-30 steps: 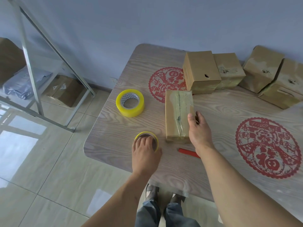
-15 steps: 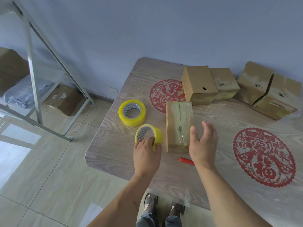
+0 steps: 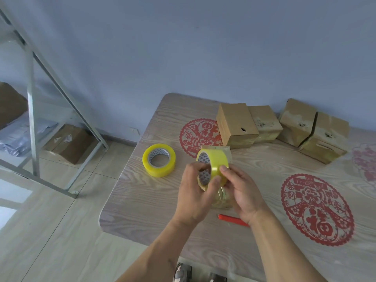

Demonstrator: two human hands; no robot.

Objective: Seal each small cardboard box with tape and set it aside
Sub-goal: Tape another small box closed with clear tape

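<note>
Two hands meet over the near part of a wood-grain table [image 3: 142, 210], both grasping one roll of yellow tape [image 3: 213, 165] that is lifted off the surface and turned on edge, its patterned core facing left. The left hand [image 3: 195, 192] wraps round the roll from below, fingers curled into the core and thumb against the outer band. The right hand [image 3: 242, 190] pinches the roll's outer face from the right, forefinger on top of the band.

Directly behind and beneath the lifted roll lies the taped cardboard box [image 3: 222, 151] on the table; only its far end and a glossy taped near end show past the hands. A second, thicker roll of yellow tape [image 3: 159, 160] lies flat on the table to the left, well apart from the hands. A red pen-like stick [image 3: 232, 219] lies on the table just beside the right wrist; what it is cannot be told.

Four more cardboard boxes stand along the far edge by the blue wall: a plain one [image 3: 236, 125] touching a second [image 3: 265, 125], then two tilted ones [image 3: 297, 123] [image 3: 325, 137] leaning together. Red paper-cut roundels [image 3: 317, 208] decorate the tabletop. On the left, a metal rack [image 3: 31, 119] holds a brown carton [image 3: 69, 143] and grey bags.
</note>
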